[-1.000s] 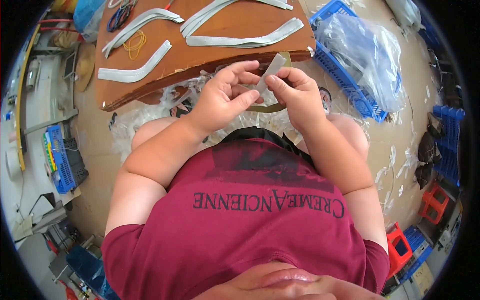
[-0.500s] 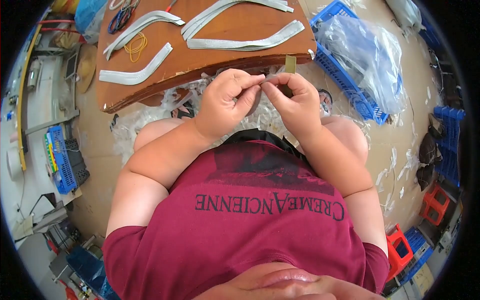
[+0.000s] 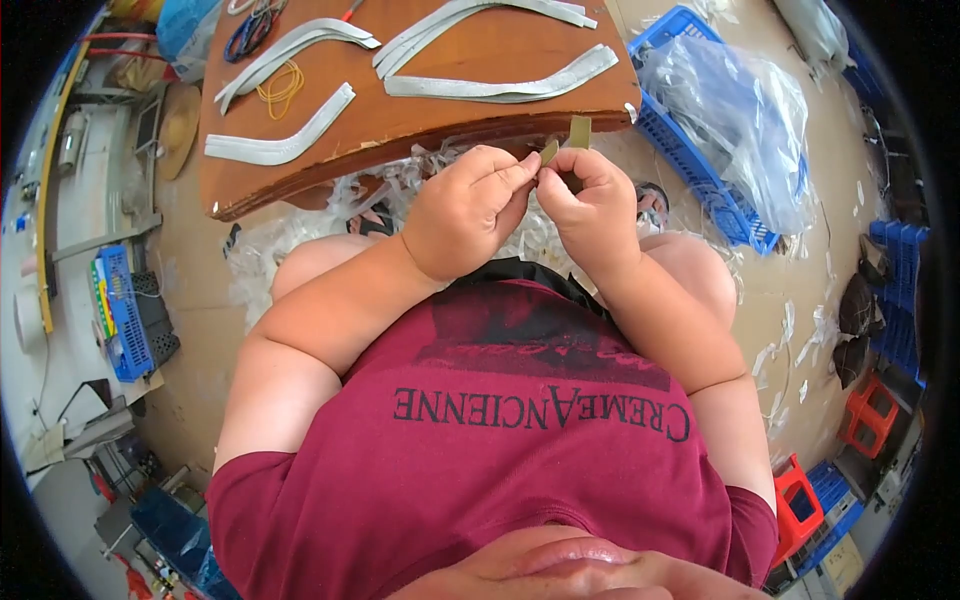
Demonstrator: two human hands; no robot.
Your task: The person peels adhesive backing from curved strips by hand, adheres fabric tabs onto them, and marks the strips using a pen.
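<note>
Just off the table's front edge, above my lap, both hands are close together with fingers pinched. In my right hand (image 3: 592, 205) is a narrow olive-green strip (image 3: 581, 131), whose flat end sticks up past the fingers. My left hand (image 3: 470, 212) pinches a short olive-green end (image 3: 549, 152) between thumb and forefinger, right at the right hand's fingertips. The fingers hide the part between these two ends, and I cannot tell if they are one strip.
Bundles of grey-white strips (image 3: 505, 88), a yellow rubber band (image 3: 282, 88) and blue-handled scissors (image 3: 247, 38) lie on the brown table (image 3: 340, 50). At right stands a blue crate (image 3: 690, 165) with clear plastic bags (image 3: 740, 110). Scraps (image 3: 255, 260) litter the floor around my legs.
My left hand has shifted slightly right and turned, and an olive-green end now shows at its fingertips. My right hand stays nearly in place with the strip.
</note>
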